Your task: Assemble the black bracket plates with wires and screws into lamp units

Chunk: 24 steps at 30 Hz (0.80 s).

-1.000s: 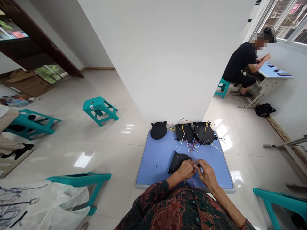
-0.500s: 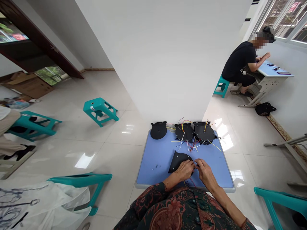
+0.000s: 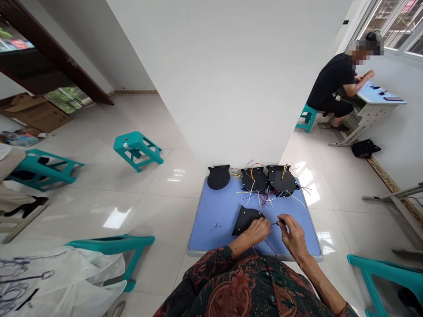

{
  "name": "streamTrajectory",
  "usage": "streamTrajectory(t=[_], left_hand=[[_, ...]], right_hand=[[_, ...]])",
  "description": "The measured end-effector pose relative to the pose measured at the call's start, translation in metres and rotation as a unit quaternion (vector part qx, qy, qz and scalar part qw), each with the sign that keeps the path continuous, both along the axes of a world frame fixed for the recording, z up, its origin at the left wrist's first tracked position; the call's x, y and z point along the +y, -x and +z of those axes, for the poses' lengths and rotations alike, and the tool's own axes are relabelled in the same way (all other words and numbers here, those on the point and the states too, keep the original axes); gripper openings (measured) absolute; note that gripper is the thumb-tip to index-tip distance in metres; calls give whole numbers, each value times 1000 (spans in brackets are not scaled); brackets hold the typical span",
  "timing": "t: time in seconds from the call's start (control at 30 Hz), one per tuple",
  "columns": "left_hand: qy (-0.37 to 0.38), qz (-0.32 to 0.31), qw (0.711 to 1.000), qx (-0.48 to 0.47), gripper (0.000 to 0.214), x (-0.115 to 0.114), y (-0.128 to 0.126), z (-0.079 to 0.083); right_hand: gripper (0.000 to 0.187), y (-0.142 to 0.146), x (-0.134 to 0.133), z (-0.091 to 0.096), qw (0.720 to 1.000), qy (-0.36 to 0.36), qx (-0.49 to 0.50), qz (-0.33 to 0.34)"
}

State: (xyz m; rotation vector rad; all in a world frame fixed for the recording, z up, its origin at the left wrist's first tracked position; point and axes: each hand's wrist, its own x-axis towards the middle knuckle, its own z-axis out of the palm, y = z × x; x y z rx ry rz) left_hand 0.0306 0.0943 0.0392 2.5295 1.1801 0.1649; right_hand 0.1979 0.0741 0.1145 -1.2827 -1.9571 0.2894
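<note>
On the blue table top (image 3: 205, 240) lies a black rounded metal housing (image 3: 246, 218) with one flat side and small screws along its rim. My left hand (image 3: 258, 230) grips its right edge, fingers closed on it. To the right, my right hand (image 3: 292, 233) pinches a small screwdriver (image 3: 276, 223), its thin shaft pointing left toward the housing. A gap separates my two hands. Red and yellow wires (image 3: 271, 247) come out below the housing, near my body. Several tiny screws (image 3: 216, 226) are scattered left of it.
Along the table's far edge stand more black housings (image 3: 218, 177), (image 3: 254, 179), (image 3: 282, 179) with loose coloured wires. A white pillar (image 3: 228, 88) rises behind them. Green stools (image 3: 137, 147) are around on the floor. A person (image 3: 333, 81) sits at another table, upper right.
My right hand has drawn back to the right, away from my left hand, and the screwdriver's shaft now shows. My left hand stays on the housing.
</note>
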Motion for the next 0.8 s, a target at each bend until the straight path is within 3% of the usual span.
streamTrajectory(t=[0.13, 0.23, 0.33, 0.47, 0.6, 0.8], left_hand=[[9, 47, 999, -23, 20, -1, -5, 2], [-9, 104, 993, -57, 17, -2, 17, 3], [-61, 231, 966, -98, 13, -8, 71, -4], [-165, 369, 912, -63, 16, -32, 156, -25], [-183, 397, 898, -41, 20, -55, 197, -43], [-207, 402, 892, -14, 17, -68, 197, -51]], right_hand=[[15, -3, 1, 8, 1000, -14, 4, -18], [15, -2, 3, 2, 999, -5, 8, -31], [15, 1, 8, -10, 999, 8, 15, -33], [16, 10, 19, -25, 999, 45, 25, -13], [18, 18, 33, -32, 997, 72, 40, 5], [18, 24, 48, -33, 995, 88, 43, 12]])
